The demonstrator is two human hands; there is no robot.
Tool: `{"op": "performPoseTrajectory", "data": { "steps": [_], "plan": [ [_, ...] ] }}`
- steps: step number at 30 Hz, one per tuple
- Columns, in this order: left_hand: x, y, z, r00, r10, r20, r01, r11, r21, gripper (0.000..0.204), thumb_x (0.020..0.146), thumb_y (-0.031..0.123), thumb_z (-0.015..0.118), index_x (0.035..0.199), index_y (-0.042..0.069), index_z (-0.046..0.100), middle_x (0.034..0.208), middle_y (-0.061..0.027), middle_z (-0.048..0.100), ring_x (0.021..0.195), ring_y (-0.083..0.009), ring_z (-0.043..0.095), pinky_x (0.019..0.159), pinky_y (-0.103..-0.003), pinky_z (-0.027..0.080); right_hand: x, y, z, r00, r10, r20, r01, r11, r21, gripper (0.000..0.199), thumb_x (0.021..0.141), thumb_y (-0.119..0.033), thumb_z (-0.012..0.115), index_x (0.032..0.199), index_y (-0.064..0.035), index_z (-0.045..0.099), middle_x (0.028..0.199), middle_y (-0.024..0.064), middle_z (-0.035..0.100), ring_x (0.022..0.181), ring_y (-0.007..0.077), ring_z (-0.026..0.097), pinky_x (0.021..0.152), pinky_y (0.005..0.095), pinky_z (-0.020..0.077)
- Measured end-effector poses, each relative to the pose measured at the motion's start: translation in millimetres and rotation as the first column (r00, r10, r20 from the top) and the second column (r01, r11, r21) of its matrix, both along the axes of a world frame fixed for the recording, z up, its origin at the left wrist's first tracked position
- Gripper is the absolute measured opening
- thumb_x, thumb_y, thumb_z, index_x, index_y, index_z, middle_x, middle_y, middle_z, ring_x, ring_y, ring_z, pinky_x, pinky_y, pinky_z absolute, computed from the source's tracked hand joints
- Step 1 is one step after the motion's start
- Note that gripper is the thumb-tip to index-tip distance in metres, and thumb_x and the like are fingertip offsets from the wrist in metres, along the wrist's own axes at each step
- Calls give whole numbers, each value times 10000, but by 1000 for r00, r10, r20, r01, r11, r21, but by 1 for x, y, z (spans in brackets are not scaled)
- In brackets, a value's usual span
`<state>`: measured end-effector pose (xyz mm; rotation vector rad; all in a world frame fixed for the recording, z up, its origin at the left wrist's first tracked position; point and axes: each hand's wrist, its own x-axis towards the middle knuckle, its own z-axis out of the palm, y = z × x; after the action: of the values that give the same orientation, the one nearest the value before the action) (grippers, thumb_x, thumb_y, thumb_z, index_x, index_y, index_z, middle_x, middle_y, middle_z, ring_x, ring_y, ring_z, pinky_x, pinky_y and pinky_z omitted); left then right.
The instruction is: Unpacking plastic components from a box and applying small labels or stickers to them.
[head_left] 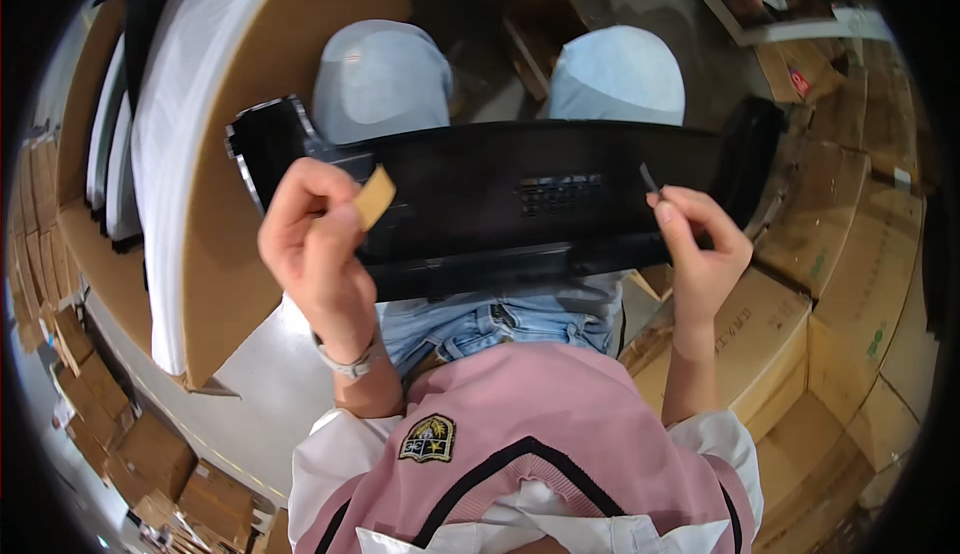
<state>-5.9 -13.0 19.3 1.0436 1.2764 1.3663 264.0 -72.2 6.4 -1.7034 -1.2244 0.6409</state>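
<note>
Across my lap lies a long black plastic panel (460, 199) with upturned ends and a small patch of slots near its middle. Over its left part, my left hand (322, 244) pinches a small yellowish strip (375, 199) between thumb and fingers. My right hand (700, 244) is closed above the panel's right part, with a thin dark strip (650, 179) held at the fingertips. Both strips stand apart from each other. What the dark strip is made of does not show.
On my left stands a large open cardboard box (245, 184) with white foam sheeting (185, 164) along its edge. Closed cartons (760, 339) are stacked at my right. More brown boxes (150, 454) sit farther off at lower left. A pale frame (800, 29) lies at upper right.
</note>
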Motion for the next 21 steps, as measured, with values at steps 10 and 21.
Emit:
{"op": "performPoseTrajectory", "data": {
  "steps": [10, 21],
  "plan": [
    [21, -2, -2, 990, -110, 84, 118, 989, -94, 42, 731, 58, 493, 732, 16, 485, 651, 18, 411, 517, -26, 284, 457, -180, 206, -9, -25, -39, 878, 70, 473, -214, 942, 258, 181, 682, 70, 735, 846, 28, 669, 827, 125, 665, 590, 198, 638, 485, 235, 496],
    [23, 0, -6, 987, -145, 62, 152, 980, -127, 46, 725, 60, 490, 709, 20, 473, 637, 15, 405, 504, -31, 285, 457, -181, 207, -13, -23, -47, 893, 45, 448, -180, 948, 264, 162, 684, 65, 739, 821, 24, 663, 818, 120, 663, 586, 199, 639, 489, 240, 502]
  ]
}}
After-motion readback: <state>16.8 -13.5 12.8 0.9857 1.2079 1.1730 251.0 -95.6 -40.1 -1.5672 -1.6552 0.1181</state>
